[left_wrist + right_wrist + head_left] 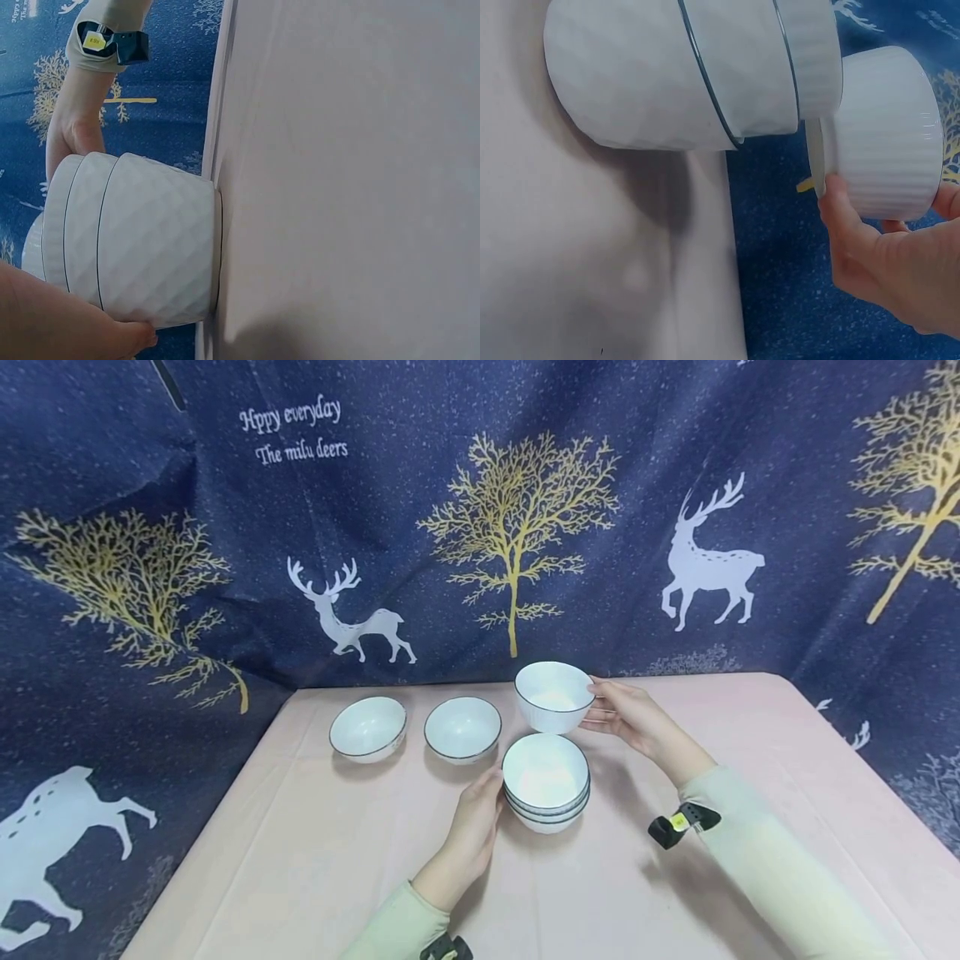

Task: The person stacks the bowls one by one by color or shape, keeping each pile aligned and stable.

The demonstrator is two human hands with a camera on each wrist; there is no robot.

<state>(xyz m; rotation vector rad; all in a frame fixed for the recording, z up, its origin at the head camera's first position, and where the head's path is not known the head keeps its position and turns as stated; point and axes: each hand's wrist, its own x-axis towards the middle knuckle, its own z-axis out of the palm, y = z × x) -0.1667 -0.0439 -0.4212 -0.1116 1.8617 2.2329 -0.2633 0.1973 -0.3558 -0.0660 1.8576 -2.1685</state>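
Note:
My right hand (626, 714) pinches a white dark-rimmed bowl (551, 718) at its right side, thumb at the rim and fingers lower down. That bowl is held off the table, behind a stack of three nested white bowls (546, 818). In the right wrist view, the held bowl (889, 135) has fine vertical ribs and fingers (847, 217) under its base. My left hand (472, 827) holds the stack's left side; the left wrist view shows its thumb along the stack (157, 240), which has a faceted outer surface. The stack hides the left fingertips.
Two separate white bowls stand left of the stack: one nearer (462, 731) and one farther left (368, 729). All stand on a pale pink tablecloth (315, 860). Behind the table hangs a dark blue cloth (420, 527) printed with deer and golden trees.

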